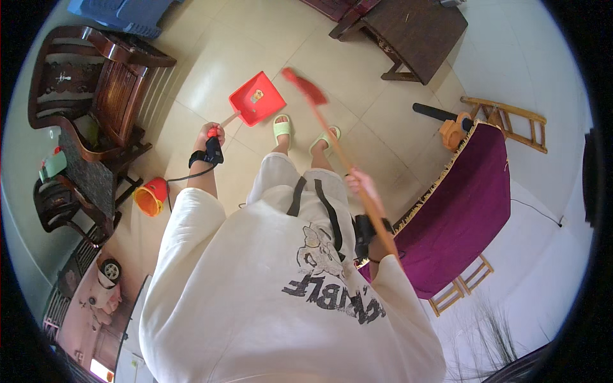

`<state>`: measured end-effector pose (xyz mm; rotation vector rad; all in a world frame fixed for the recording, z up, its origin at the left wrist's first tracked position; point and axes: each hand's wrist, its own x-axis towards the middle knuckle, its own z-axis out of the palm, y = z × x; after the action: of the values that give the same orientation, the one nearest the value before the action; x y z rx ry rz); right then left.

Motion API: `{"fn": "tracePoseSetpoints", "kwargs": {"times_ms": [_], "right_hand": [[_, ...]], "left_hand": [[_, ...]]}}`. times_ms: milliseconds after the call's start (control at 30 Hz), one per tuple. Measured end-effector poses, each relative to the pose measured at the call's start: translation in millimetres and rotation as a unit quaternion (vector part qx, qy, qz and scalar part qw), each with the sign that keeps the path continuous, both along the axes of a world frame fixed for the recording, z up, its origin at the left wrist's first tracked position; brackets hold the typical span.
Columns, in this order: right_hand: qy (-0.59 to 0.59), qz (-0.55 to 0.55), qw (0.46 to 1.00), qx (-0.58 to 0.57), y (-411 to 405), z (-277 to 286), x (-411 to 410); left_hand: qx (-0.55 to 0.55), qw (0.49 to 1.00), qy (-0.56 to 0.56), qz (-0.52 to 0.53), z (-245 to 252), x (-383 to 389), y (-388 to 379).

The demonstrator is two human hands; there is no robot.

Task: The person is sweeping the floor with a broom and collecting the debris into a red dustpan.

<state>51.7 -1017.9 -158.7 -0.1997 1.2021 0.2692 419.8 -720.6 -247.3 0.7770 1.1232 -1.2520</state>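
Note:
My left hand point(210, 133) is closed around the handle of a red plastic dustpan point(270, 98), which is tilted just above or on the tiled floor. A small patterned sticker or scrap and a tiny pale bit show inside the pan. My right hand point(362, 184) grips the long wooden handle point(337, 148) of a broom. Its red broom head point(312, 89), slightly blurred, is over the floor to the right of the dustpan, apart from it. Both my feet, in light green slippers point(282, 125), stand just behind the pan and the broom head.
At left stand a dark wooden armchair point(112, 98), a dark-topped table point(88, 165) and a small red-and-yellow bucket point(152, 196). A dark wooden bench point(414, 33) is at upper right. Purple cloth point(455, 215) drapes a table at right, beside an orange-and-black power tool point(452, 133).

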Motion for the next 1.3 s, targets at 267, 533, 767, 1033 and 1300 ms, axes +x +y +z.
{"fn": "tracePoseSetpoints", "kwargs": {"times_ms": [267, 533, 767, 1033, 1300], "right_hand": [[-0.086, 0.159, 0.984, -0.008, 53, 86, 77], [-0.059, 0.288, 0.942, -0.160, -4, 105, 144], [-0.053, 0.252, 0.929, -0.267, -112, 47, 261], [-0.104, 0.213, 0.957, -0.170, -191, -53, 365], [-0.087, 0.226, 0.961, -0.133, -205, -30, 357]], "left_hand": [[-0.012, 1.000, 0.014, 0.023, -7, -7, 30], [-0.017, 0.990, -0.056, 0.132, 17, -84, 119], [-0.037, 0.937, -0.045, 0.343, 64, -154, 151], [-0.050, 0.895, -0.038, 0.442, 98, -191, 148], [0.007, 0.850, -0.030, 0.525, 107, -161, 119]]}}
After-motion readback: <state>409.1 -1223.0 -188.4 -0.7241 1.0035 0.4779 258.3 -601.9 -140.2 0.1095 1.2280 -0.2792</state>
